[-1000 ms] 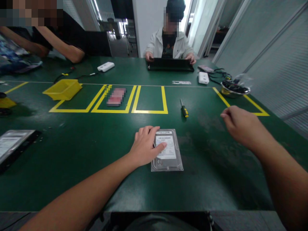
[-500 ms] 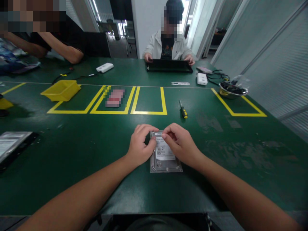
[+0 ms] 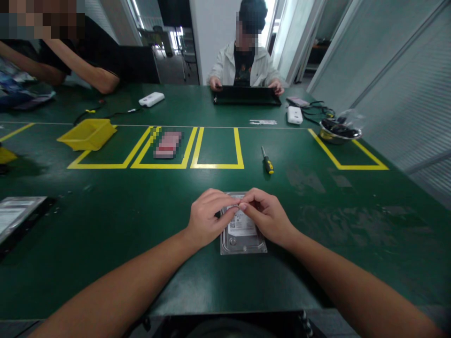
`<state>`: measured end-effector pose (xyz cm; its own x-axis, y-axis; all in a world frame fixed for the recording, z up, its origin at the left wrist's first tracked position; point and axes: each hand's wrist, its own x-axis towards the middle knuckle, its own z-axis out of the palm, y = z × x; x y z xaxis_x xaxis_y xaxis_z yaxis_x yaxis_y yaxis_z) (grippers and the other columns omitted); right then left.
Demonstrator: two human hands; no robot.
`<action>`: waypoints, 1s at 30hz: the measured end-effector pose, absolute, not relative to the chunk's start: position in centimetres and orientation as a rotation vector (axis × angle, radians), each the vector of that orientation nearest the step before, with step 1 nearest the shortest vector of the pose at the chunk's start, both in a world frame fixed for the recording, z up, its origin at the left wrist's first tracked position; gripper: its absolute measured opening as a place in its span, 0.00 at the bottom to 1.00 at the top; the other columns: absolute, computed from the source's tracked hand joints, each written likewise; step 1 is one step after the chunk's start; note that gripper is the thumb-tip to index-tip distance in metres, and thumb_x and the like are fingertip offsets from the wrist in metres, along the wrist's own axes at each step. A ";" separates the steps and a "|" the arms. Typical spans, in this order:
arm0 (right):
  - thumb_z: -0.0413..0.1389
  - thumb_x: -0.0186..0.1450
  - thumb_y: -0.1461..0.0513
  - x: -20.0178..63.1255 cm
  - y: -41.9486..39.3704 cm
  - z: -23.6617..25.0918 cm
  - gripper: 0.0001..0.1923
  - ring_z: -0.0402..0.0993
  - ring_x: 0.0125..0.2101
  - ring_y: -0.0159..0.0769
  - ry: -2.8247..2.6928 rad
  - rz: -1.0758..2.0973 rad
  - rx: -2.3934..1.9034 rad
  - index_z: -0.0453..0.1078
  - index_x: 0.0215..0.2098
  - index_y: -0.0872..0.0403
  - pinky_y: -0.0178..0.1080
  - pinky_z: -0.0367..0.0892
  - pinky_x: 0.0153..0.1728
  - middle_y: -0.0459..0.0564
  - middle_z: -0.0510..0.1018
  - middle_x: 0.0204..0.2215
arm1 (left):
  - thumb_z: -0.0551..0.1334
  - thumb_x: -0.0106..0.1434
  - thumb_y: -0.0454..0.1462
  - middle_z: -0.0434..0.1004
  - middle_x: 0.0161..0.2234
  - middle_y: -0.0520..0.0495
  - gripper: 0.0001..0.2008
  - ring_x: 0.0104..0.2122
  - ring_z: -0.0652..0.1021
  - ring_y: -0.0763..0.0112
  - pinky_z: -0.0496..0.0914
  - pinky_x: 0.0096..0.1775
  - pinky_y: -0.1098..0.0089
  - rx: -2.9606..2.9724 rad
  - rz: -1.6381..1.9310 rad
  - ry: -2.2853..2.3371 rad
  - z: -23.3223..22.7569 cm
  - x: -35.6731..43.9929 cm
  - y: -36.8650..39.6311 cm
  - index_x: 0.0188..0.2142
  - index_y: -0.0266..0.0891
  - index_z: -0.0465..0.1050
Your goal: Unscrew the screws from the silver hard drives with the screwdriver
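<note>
A silver hard drive (image 3: 243, 241) with a white printed label lies flat on the green table in front of me. Over its upper left part is my left hand (image 3: 211, 217), thumb and fingertips drawn together. My right hand (image 3: 266, 213) covers the upper right of the drive, its thumb and forefinger pinched. The fingertips of both hands meet above the label. Whatever is between them is too small to make out. Beyond the drive lies a screwdriver (image 3: 268, 162) with a black and yellow handle.
Left of me lies another larger drive (image 3: 21, 211). Farther back are a yellow bin (image 3: 88, 134), a blurred-out pinkish item (image 3: 168, 144), white boxes and a metal bowl (image 3: 338, 134) of dark parts. A person opposite holds a black panel (image 3: 246, 96); another sits at the left.
My left hand has shifted right, bringing its fingertips against those of my right hand. The gap between its thumb and forefinger has narrowed. The hard drive stays in place.
</note>
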<state>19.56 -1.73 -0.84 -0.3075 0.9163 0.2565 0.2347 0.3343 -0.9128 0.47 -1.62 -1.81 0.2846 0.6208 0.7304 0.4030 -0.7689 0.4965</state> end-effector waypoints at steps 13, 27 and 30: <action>0.57 0.67 0.57 20.1 -1.4 -0.3 0.10 0.69 0.31 0.32 -1.781 1.126 -0.985 0.77 0.33 0.52 0.38 0.64 0.33 0.46 0.73 0.29 | 0.63 0.66 0.33 0.84 0.35 0.50 0.05 0.35 0.82 0.70 0.75 0.39 0.68 2.483 1.464 0.962 -2.0 0.2 -1.6 0.40 0.41 0.79; 0.52 0.69 0.62 20.9 -0.9 -0.8 0.10 0.71 0.40 0.38 -2.153 0.372 -1.037 0.74 0.45 0.52 0.43 0.69 0.41 0.53 0.76 0.38 | 0.60 0.68 0.38 0.81 0.34 0.48 0.07 0.35 0.77 0.67 0.71 0.40 0.65 2.191 1.244 1.403 -2.1 0.5 -0.5 0.37 0.40 0.77; 0.52 0.68 0.61 22.0 0.3 -1.1 0.12 0.68 0.40 0.43 -2.150 0.232 -1.158 0.75 0.44 0.54 0.48 0.68 0.43 0.56 0.74 0.38 | 0.59 0.68 0.38 0.79 0.33 0.48 0.07 0.34 0.75 0.67 0.70 0.39 0.65 2.169 1.219 1.439 -2.2 0.6 -0.4 0.36 0.40 0.76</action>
<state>22.01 0.34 -1.06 -0.3770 0.7933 0.4781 0.6728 0.5893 -0.4473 0.59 -0.38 -2.21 0.1548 0.8542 0.4964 0.6302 -0.4723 0.6163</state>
